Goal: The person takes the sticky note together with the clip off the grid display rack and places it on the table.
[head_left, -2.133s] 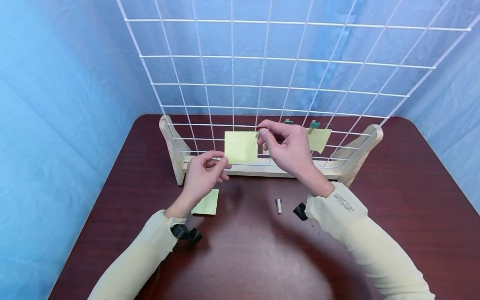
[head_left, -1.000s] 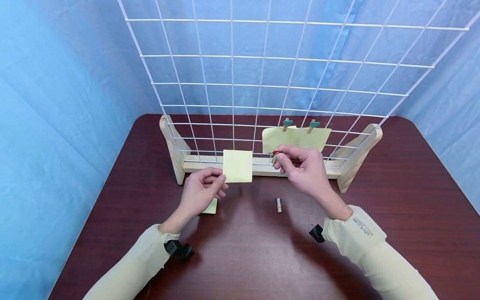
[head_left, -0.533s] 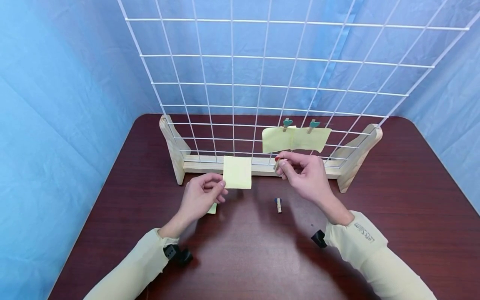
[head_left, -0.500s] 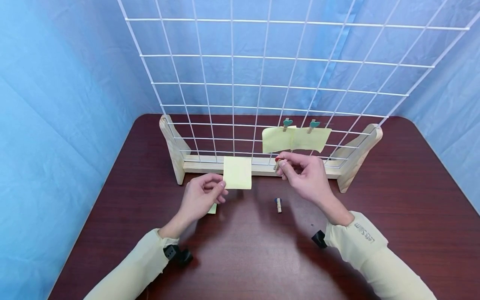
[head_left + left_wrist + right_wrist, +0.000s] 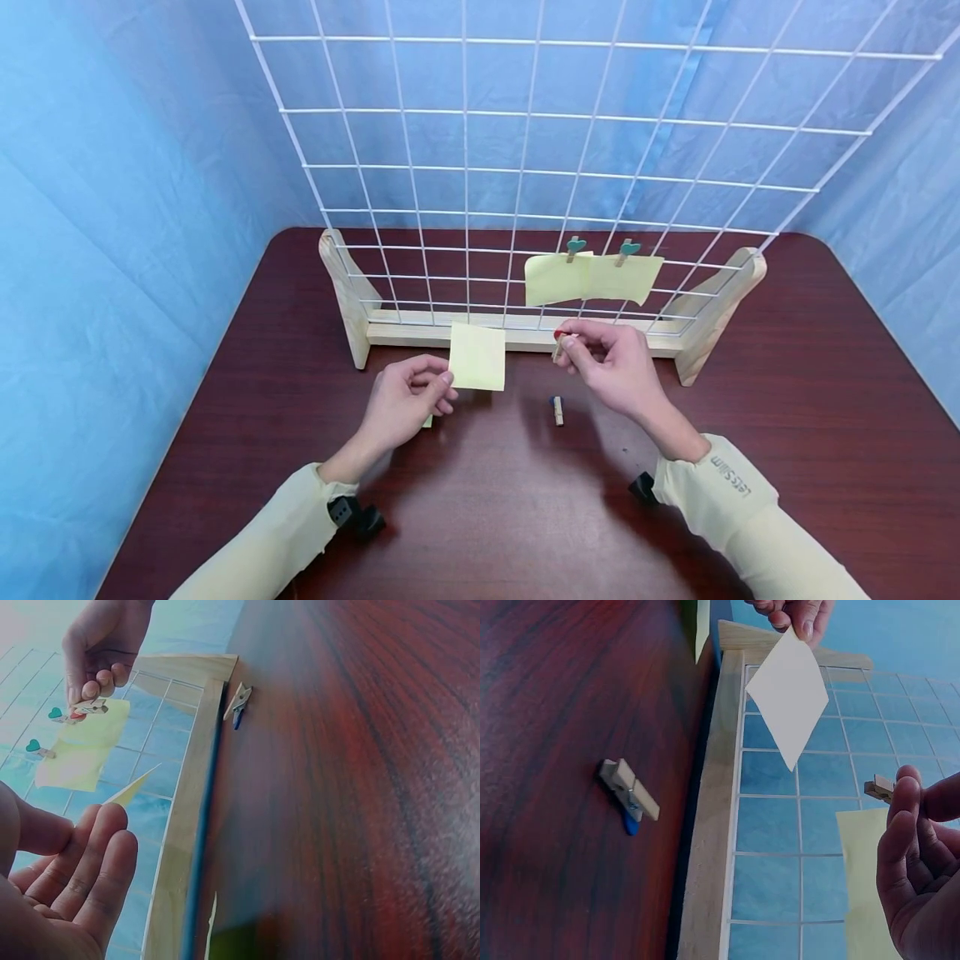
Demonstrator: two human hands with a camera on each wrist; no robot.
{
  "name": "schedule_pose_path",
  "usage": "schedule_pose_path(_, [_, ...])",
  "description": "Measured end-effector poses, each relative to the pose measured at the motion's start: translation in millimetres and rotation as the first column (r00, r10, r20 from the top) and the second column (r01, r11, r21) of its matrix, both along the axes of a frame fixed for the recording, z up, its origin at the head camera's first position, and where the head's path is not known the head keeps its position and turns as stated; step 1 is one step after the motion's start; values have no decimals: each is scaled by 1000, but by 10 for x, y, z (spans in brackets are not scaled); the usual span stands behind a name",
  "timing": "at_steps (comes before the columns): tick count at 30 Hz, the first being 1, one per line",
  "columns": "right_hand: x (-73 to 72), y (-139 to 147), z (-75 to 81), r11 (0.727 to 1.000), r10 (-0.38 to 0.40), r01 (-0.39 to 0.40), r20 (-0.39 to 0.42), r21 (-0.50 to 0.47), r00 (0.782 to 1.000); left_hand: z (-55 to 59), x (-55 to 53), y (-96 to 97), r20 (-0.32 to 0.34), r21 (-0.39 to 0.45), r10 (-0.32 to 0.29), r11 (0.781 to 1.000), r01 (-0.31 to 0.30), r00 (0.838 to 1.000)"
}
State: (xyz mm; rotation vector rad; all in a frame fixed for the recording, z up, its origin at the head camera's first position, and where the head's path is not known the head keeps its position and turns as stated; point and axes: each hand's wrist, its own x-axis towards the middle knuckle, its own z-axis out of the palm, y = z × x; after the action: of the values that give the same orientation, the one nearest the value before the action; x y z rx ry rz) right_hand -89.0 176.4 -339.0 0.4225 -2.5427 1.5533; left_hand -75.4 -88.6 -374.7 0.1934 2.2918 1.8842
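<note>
My left hand pinches a yellow sticky note by its left edge, thumb in front. The note is held up in front of the grid's wooden base. To the right, my right hand pinches a small wooden clothespin with a red decoration between thumb and fingers. In the right wrist view, the tip of that clothespin points out past the fingertips. Two more yellow notes hang side by side on the white wire grid, under clothespins with green hearts.
A clothespin with a blue decoration lies on the dark red table. A corner of another yellow note shows on the table behind the left hand. Wooden feet hold the grid upright. Blue curtains surround the table.
Both hands have drawn back from the grid toward me, lowering the note and the red clothespin. The right hand also shifted right, and the hanging notes it partly covered now show.
</note>
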Motion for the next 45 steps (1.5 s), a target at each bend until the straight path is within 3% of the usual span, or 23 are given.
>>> schedule_pose_path(9, [67, -4, 35, 999, 17, -18, 52, 29, 998, -93, 2, 4, -10, -3, -10, 1000, 10, 1000])
schedule_pose_path(18, [30, 97, -160, 998, 3, -8, 79, 59, 997, -140, -4, 10, 29, -26, -12, 1000, 13, 1000])
schedule_pose_path(28, [39, 139, -239, 996, 6, -16, 128, 83, 992, -202, 27, -7, 72, -26, -15, 1000, 17, 997])
schedule_pose_path(32, [38, 157, -281, 995, -1, -14, 149, 100, 989, -171, 54, -17, 79, -29, -20, 999, 23, 997])
schedule_pose_path(39, [36, 202, -366, 992, -2, -20, 172, 125, 985, 22, 142, 8, 99, -58, -23, 998, 29, 995])
schedule_pose_path(45, [46, 237, -408, 987, -1, -35, 221, 159, 975, 21, 167, 14, 121, -74, -7, 997, 16, 993])
